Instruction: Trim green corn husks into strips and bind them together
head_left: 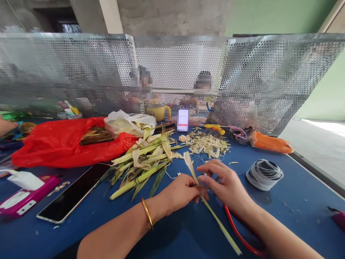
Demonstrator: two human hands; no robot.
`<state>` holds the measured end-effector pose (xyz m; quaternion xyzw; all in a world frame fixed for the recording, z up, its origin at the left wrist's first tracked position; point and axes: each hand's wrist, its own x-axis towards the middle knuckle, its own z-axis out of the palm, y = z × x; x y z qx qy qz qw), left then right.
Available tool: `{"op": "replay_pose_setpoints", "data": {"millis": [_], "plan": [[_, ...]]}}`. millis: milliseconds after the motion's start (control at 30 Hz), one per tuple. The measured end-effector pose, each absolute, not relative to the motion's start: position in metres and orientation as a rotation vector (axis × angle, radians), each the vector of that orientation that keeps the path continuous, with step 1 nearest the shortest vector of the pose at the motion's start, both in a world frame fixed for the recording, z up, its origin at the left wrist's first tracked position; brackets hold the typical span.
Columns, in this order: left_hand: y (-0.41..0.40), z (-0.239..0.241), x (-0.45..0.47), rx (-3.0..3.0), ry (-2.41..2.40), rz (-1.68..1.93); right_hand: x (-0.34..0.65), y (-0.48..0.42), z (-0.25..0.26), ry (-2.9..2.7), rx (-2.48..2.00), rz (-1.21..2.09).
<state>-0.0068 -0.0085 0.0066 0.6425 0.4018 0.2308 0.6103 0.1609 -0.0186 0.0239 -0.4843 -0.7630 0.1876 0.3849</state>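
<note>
L hand [179, 194] pinching husk strip [219, 223] mid-length, over blue tabletop [302, 183], approx. ctr. R hand [228, 180] half-curled alongside; grip can't tell. Risk: strip may split if over-twisted, or lower end snag on red loop [233, 230] nr. R forearm.

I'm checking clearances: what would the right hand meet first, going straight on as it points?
The right hand would probably meet the pale husk strip held in the left hand, just ahead; depth is unclear in this single view.
</note>
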Motion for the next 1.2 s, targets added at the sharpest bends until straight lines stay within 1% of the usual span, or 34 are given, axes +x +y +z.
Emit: {"op": "replay_pose_setpoints", "data": {"millis": [100,167,300,433,567,633,700,833,900,1000,1200], "plan": [[-0.012,0.004,-0.003,1.558,0.945,0.473,0.153,-0.019,0.019,-1.894,-1.195,0.759],[-0.013,0.003,-0.002,1.597,0.978,0.448,0.151,-0.019,0.015,-1.790,-1.244,0.826],[-0.015,0.003,-0.002,1.591,0.987,0.422,0.149,-0.019,0.010,-1.662,-1.307,0.703],[-0.016,0.005,-0.002,1.528,0.970,0.433,0.150,-0.018,0.009,-1.724,-1.244,0.573],[-0.009,0.009,-0.005,1.205,0.941,0.582,0.162,-0.011,0.016,-1.616,-1.244,0.394],[-0.003,0.010,-0.008,1.043,0.930,0.683,0.171,-0.008,0.023,-1.564,-1.323,0.379],[0.002,0.010,-0.011,0.949,0.924,0.752,0.177,-0.007,0.030,-1.690,-1.405,0.502],[0.007,0.007,-0.014,0.945,0.937,0.795,0.177,-0.010,0.031,-2.107,-1.415,0.931],[0.007,0.005,-0.013,0.996,0.971,0.804,0.173,-0.013,0.028,-2.162,-1.411,0.976],[0.006,0.003,-0.011,1.040,1.019,0.834,0.169,-0.015,0.025,-2.216,-1.479,0.752],[0.003,0.013,-0.011,0.867,0.988,0.812,0.170,-0.016,0.025,-2.332,-1.538,0.219]]}}
